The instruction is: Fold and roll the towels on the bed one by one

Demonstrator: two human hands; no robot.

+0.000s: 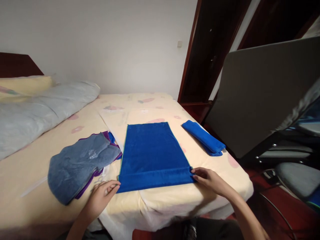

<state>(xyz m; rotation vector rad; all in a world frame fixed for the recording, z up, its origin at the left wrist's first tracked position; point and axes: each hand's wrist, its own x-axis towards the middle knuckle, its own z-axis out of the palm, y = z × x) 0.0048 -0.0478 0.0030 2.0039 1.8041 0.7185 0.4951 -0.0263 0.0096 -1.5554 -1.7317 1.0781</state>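
A blue towel [152,146] with thin green edging lies spread on the bed, its near end folded over in a strip. At that strip's left corner, my left hand [102,196] pinches the cloth between thumb and fingers. My right hand [208,180] grips the strip's right end in the same way. To the left, a grey-blue towel [80,163] lies loosely on a purple towel [86,186], with a bit of blue cloth showing beneath them. A folded blue towel [203,138] rests to the right, near the bed's edge.
The bed [147,106] has a pale sheet with pink prints. A grey quilt [47,106] and a yellow pillow [27,86] lie at the far left. Beyond the bed's right edge stand a large dark panel [265,90] and a dark door [207,50].
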